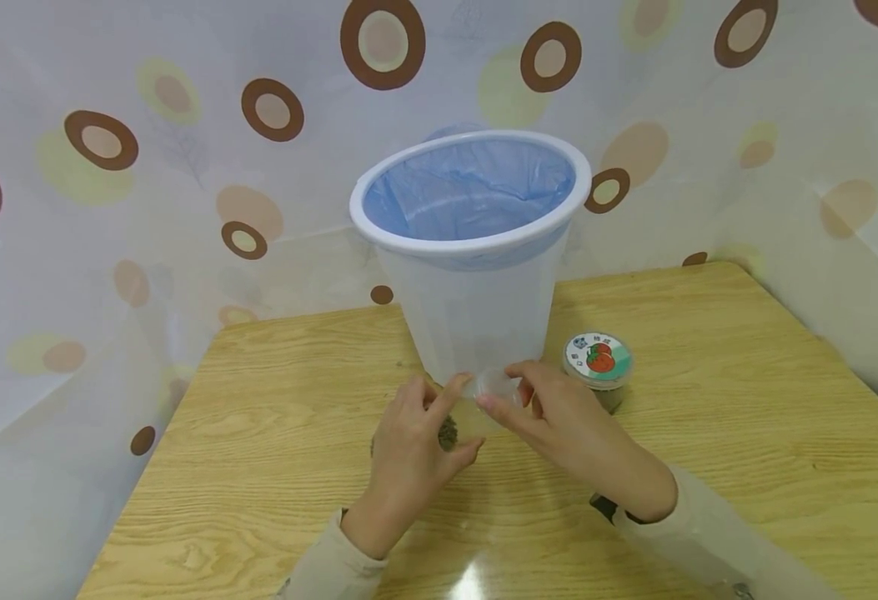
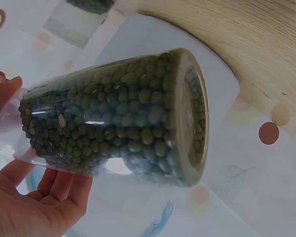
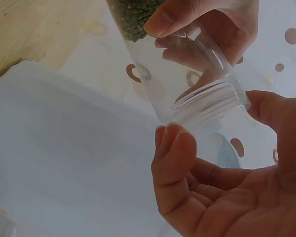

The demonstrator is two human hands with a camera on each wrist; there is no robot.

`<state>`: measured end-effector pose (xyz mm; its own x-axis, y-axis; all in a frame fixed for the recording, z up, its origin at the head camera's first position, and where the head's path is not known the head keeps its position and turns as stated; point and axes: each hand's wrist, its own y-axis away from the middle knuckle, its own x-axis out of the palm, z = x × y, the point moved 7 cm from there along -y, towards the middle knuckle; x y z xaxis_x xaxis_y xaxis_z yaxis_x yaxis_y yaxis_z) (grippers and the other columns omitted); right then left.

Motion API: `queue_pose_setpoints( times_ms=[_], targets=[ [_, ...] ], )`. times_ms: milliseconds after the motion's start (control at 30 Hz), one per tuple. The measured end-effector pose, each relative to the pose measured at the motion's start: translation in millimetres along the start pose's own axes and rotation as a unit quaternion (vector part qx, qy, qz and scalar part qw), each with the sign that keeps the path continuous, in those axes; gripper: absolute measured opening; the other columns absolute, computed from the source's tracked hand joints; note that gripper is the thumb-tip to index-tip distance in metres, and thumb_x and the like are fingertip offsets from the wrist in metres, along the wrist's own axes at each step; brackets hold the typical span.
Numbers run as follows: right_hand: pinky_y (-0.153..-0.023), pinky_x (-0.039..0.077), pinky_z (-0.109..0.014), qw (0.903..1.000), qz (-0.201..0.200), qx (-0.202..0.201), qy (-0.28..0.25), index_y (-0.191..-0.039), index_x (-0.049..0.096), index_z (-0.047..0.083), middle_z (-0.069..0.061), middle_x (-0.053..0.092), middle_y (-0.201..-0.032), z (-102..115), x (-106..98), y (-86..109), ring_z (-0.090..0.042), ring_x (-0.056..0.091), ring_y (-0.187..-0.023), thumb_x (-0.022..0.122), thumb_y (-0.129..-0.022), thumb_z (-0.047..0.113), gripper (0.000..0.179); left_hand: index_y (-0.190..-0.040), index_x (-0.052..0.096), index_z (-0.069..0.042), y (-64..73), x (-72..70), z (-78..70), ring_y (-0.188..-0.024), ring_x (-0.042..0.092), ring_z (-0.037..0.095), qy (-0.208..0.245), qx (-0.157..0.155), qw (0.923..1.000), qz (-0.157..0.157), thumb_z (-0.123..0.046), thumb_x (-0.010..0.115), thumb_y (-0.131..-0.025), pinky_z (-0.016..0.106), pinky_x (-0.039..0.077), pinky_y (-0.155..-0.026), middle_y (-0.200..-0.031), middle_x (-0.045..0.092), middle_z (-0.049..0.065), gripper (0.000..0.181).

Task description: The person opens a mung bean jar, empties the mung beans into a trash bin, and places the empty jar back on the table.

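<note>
My left hand (image 1: 412, 433) grips a clear plastic jar (image 2: 103, 118) partly filled with small green beans (image 2: 133, 106). The jar lies tilted, its base toward the left wrist camera. In the right wrist view the left thumb crosses the jar's side, and its ridged, threaded neck (image 3: 207, 101) points toward my right hand (image 3: 227, 187). Thumb and fingertips of that hand pinch the rim at the jar's mouth. Whether a clear lid sits there, I cannot tell. In the head view the left hand hides most of the jar.
Behind the hands stands a white bin (image 1: 476, 317) lined with a blue bag (image 1: 476, 192). Right of it is a second clear jar (image 1: 599, 367), its lid printed with tomatoes. The wooden table (image 1: 273, 400) meets a dotted wall covering (image 1: 183, 275) behind.
</note>
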<state>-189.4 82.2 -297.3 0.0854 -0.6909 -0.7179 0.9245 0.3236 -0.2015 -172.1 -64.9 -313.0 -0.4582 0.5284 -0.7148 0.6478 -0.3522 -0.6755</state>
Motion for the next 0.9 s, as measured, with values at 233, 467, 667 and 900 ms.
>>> queue_pose_setpoints(
  times_ms=[233,467,667,900],
  targets=[
    [-0.059,0.043,-0.024,0.9963,-0.033,-0.079,0.002,-0.115,0.060,-0.003,0.000,0.050,-0.081,5.6,-1.7,1.9,-0.010,0.045,-0.066,0.064,-0.092,0.033,0.043,-0.124,0.059,-0.021,1.4,0.1,0.1,-0.069,0.042,0.013,0.000,-0.003,1.0000,0.000,-0.025,0.095,-0.056,0.025,0.037,-0.058,-0.085,0.043,0.002,0.076],
    [-0.065,0.048,-0.026,0.9880,-0.036,-0.150,0.000,-0.121,0.058,-0.001,0.000,0.052,-0.087,9.8,-3.8,4.8,-0.011,0.049,-0.073,0.067,-0.089,0.018,0.038,-0.124,0.060,-0.020,2.0,-0.6,-0.2,-0.069,0.041,0.013,0.005,-0.006,1.0000,0.006,-0.025,0.095,-0.056,0.025,0.038,-0.059,-0.085,0.043,0.002,0.076],
    [-0.070,0.050,-0.026,0.9821,-0.011,-0.188,0.008,-0.131,0.053,0.002,-0.004,0.056,-0.106,10.2,-4.4,6.7,-0.012,0.054,-0.080,0.068,-0.088,0.013,0.047,-0.125,0.060,-0.020,2.4,-0.9,0.1,-0.068,0.039,0.011,0.006,-0.005,0.9999,0.009,-0.025,0.094,-0.057,0.024,0.037,-0.059,-0.084,0.042,0.001,0.076],
    [-0.080,0.051,-0.031,0.9818,0.037,-0.186,-0.003,-0.142,0.043,0.010,-0.008,0.049,-0.130,9.5,-4.3,8.5,-0.017,0.055,-0.100,0.066,-0.092,0.019,0.056,-0.124,0.061,-0.018,2.1,-1.4,0.0,-0.067,0.038,0.011,0.006,-0.004,0.9999,0.009,-0.025,0.095,-0.057,0.024,0.036,-0.058,-0.084,0.041,0.001,0.075]
  ],
)
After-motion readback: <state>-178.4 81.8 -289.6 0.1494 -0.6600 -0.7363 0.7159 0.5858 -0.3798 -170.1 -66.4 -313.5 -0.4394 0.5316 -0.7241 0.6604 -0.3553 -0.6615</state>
